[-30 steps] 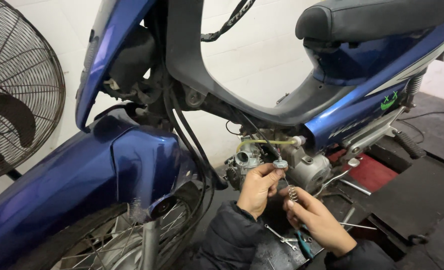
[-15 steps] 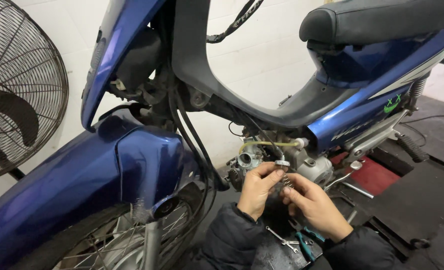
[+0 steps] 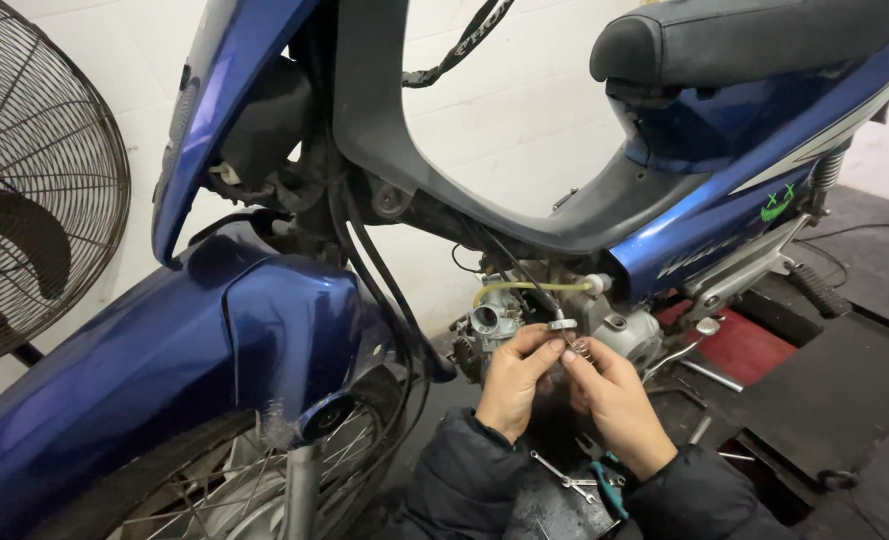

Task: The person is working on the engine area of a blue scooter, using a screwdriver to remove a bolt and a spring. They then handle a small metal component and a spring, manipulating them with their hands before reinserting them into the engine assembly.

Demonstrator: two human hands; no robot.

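I see left hand [image 3: 513,385] pinching small cap [image 3: 563,324], right hand [image 3: 615,400] gripping spring [image 3: 581,348], both just beside carburetor [image 3: 490,325]; risk: spring slips, drops among wrenches [image 3: 565,478] below carburetor

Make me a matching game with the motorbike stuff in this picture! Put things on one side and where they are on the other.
Things:
1. fan
2. seat
3. spring
4. spanner

Places:
A. on the ground below the wrists
B. far left, by the wall
C. top right, on the bike
D. at the fingertips of the right hand

Pairs: 1-B, 2-C, 3-D, 4-A
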